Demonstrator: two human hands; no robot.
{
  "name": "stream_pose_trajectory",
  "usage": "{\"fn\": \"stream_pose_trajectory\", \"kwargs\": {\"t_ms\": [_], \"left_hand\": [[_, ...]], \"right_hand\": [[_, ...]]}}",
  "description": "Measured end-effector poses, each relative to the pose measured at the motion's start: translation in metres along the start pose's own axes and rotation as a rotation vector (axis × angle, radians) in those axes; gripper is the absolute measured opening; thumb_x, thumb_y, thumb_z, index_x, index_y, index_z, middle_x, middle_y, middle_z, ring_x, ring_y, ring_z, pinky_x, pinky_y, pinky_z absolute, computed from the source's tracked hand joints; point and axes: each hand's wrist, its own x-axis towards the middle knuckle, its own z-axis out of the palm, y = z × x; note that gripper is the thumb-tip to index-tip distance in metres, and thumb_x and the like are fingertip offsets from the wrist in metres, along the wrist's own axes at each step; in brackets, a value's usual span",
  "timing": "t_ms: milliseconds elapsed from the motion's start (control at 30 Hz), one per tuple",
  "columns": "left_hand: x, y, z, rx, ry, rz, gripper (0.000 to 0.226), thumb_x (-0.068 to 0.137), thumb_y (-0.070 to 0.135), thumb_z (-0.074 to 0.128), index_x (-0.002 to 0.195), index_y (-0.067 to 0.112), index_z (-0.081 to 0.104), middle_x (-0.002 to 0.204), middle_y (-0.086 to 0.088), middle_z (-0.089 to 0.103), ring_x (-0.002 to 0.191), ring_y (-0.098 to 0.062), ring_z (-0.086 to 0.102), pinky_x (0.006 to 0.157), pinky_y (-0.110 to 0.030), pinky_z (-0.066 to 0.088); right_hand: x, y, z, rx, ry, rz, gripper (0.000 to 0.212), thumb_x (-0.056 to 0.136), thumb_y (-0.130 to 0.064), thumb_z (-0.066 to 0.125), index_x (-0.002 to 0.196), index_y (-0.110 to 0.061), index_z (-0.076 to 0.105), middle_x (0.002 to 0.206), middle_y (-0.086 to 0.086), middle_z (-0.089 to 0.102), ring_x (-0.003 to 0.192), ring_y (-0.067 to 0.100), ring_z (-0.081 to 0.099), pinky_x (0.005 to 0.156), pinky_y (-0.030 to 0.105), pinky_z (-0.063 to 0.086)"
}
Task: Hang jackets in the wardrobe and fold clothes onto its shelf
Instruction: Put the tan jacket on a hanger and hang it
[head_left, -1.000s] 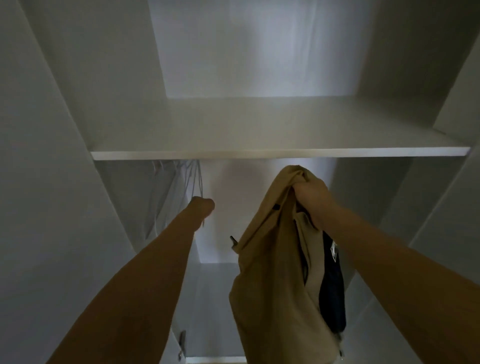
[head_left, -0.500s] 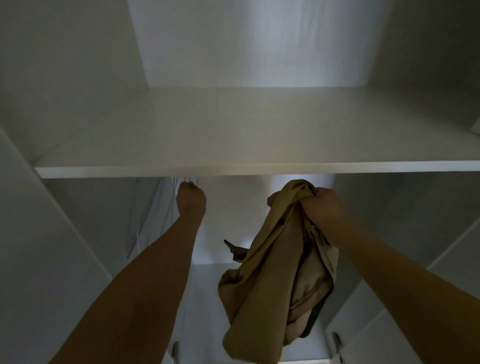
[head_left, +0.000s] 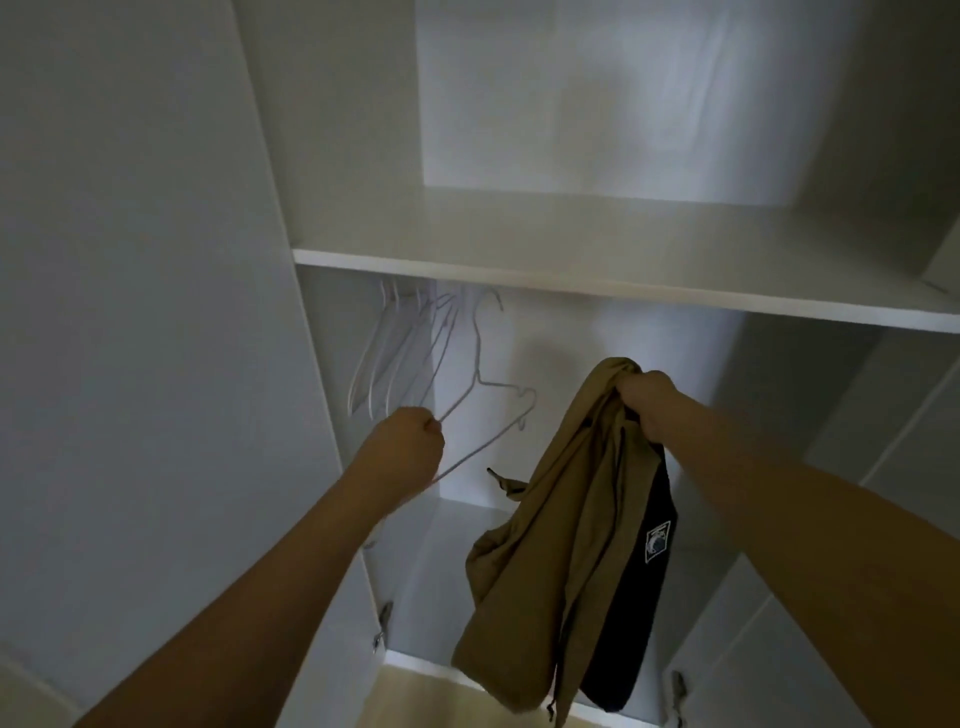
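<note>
At centre frame the left hand (head_left: 408, 447) has its fingers curled tight round the lower wire of a thin white hanger (head_left: 480, 387), its hook pointing up under the shelf (head_left: 623, 283). Right of centre, the right hand (head_left: 647, 402) clamps a bunched tan jacket (head_left: 540, 561) with dark lining, which dangles below the fist.

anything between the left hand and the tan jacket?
Only the white wire hanger that the left hand grips juts into that gap; otherwise bare white wardrobe back panel up to the tan jacket, head view.
</note>
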Motion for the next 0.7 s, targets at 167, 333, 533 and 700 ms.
{"fn": "stream_pose_trajectory", "kwargs": {"t_ms": [167, 333, 533, 700], "left_hand": [[-0.080, 0.030, -0.043, -0.008, -0.058, 0.055, 0.034, 0.099, 0.010, 0.042, 0.072, 0.011, 0.062, 0.042, 0.013, 0.045, 0.031, 0.001, 0.045, 0.031, -0.007, 0.025], [-0.124, 0.057, -0.059, 0.043, -0.136, 0.134, 0.034, 0.099, 0.012, 0.043, 0.071, 0.014, 0.062, 0.034, 0.018, 0.047, 0.032, 0.007, 0.045, 0.032, -0.007, 0.027], [-0.140, 0.079, -0.062, 0.140, -0.120, 0.198, 0.027, 0.100, 0.017, 0.044, 0.090, 0.003, 0.065, 0.063, 0.003, 0.049, 0.049, -0.005, 0.046, 0.040, -0.010, 0.031], [-0.131, 0.084, -0.025, 0.070, -0.078, 0.186, 0.024, 0.097, 0.010, 0.041, 0.095, 0.004, 0.064, 0.079, 0.000, 0.055, 0.068, -0.013, 0.052, 0.055, -0.017, 0.039]], "right_hand": [[-0.019, 0.014, -0.007, -0.128, -0.047, 0.071, 0.021, 0.101, -0.014, 0.038, 0.102, -0.003, 0.056, 0.092, 0.013, 0.056, 0.078, 0.025, 0.052, 0.084, 0.028, 0.042], [-0.035, 0.018, -0.016, -0.233, -0.025, 0.029, 0.020, 0.099, -0.013, 0.039, 0.107, -0.004, 0.054, 0.074, 0.007, 0.045, 0.067, 0.019, 0.044, 0.077, 0.029, 0.039], [-0.046, 0.008, -0.028, -0.193, -0.002, -0.055, 0.030, 0.097, -0.014, 0.045, 0.117, 0.007, 0.054, 0.077, 0.009, 0.049, 0.075, 0.022, 0.049, 0.074, 0.029, 0.040], [-0.074, -0.011, -0.028, -0.152, -0.059, -0.102, 0.015, 0.097, -0.007, 0.044, 0.093, 0.001, 0.056, 0.076, 0.010, 0.050, 0.065, 0.019, 0.046, 0.065, 0.029, 0.041]]}}
